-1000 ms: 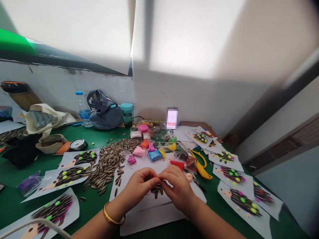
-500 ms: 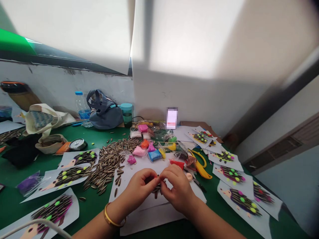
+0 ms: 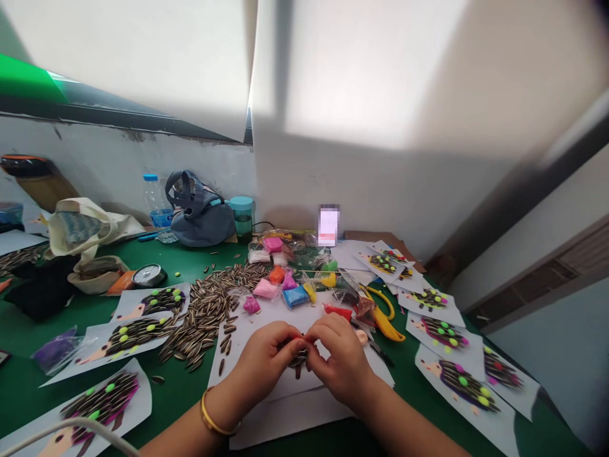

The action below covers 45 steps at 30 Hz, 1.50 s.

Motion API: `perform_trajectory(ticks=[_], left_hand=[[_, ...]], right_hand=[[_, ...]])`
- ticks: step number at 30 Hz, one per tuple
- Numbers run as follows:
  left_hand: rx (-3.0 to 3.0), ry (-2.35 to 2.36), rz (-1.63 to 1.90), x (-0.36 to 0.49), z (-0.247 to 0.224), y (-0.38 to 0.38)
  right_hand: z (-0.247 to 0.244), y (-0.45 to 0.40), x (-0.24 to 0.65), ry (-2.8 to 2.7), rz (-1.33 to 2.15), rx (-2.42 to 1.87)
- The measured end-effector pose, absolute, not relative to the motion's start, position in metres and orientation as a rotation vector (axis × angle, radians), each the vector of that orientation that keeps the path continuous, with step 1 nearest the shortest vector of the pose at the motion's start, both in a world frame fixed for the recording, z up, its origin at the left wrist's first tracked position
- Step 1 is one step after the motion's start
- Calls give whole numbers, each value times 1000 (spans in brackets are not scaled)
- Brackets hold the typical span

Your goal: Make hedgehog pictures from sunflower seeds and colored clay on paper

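Note:
My left hand [image 3: 269, 355] and my right hand [image 3: 340, 358] meet fingertip to fingertip over white paper [image 3: 259, 416]. Both are closed in a pinch. A trace of red shows between the fingertips, but the fingers hide most of whatever is there. Just under them, sunflower seeds [image 3: 298, 372] are partly visible on the paper, largely covered by my hands. A few loose seeds [image 3: 221, 367] lie along the sheet's left side. Beyond my right hand sits a red packet of modelling clay [image 3: 337, 311], with a pale peach lump [image 3: 362, 337] beside it.
A heap of sunflower seeds [image 3: 204, 317] spreads to the left. Seed hedgehog pictures [image 3: 466, 384] lie on both sides. Yellow-handled scissors [image 3: 383, 317], a blue clay packet [image 3: 295, 296] and other clay packs are behind my hands. A phone [image 3: 328, 227] stands by the wall.
My hands stay at nearly the same spot, with only slight finger movement at the pinch. Nothing else has visibly moved.

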<state>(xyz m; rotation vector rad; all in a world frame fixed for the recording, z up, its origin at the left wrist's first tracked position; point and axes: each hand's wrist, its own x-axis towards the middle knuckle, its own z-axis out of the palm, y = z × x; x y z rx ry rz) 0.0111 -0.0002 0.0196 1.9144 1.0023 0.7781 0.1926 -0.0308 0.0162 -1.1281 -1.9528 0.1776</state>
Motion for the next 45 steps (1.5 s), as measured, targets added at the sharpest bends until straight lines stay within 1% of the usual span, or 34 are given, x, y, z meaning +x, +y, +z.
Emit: perform_trajectory(ticks=[5, 18, 27, 32, 39, 45], left_hand=[[2084, 1033, 777, 10, 16, 0], [2014, 1006, 796, 11, 14, 2], [1998, 1149, 843, 9, 10, 4], [2042, 1090, 862, 8, 7, 7], [1909, 1063, 860, 8, 4, 5], [1962, 975, 1015, 8, 3, 10]], right_hand=[[14, -30, 194, -1969, 177, -1085], [11, -30, 195, -1984, 137, -1079], [12, -31, 194, -2016, 170, -1091], [12, -29, 197, -1989, 176, -1114], [16, -29, 205, -1944, 167, -1119], [17, -29, 203, -1882, 189, -1098]])
